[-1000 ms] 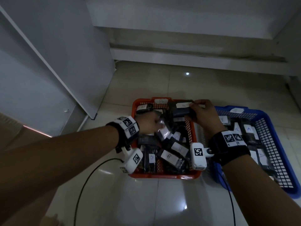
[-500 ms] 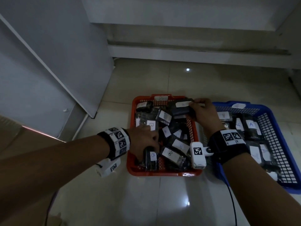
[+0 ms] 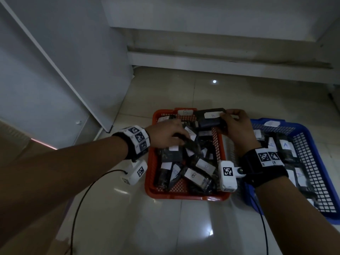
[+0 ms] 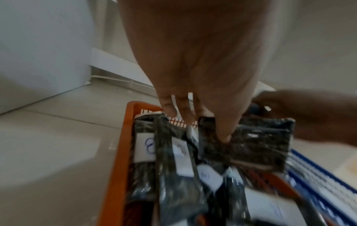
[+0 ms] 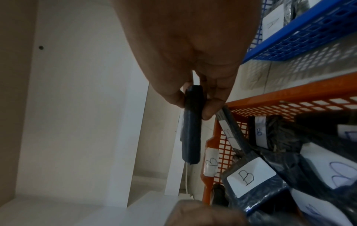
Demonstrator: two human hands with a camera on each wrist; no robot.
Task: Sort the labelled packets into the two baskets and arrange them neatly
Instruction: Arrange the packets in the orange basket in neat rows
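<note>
An orange basket (image 3: 184,196) on the tiled floor holds several dark packets with white B labels (image 3: 195,175). To its right, a blue basket (image 3: 312,172) holds packets labelled A (image 3: 285,146). My left hand (image 3: 171,133) is over the orange basket's far left part and pinches a dark packet (image 4: 251,142) between thumb and fingers (image 4: 224,134). My right hand (image 3: 233,124) is above the orange basket's far right corner and grips a dark blue labelled packet (image 3: 209,120). In the right wrist view this packet (image 5: 191,131) hangs edge-on from the fingertips.
A white cabinet panel (image 3: 55,70) stands at the left, and a low white wall ledge (image 3: 220,59) runs behind the baskets. A black cable (image 3: 82,199) trails over the glossy floor tiles in front of the orange basket.
My left hand has moved from the orange basket's near left corner toward its far side and now pinches a packet. My right hand has kept hold of its packet at the far corner.
</note>
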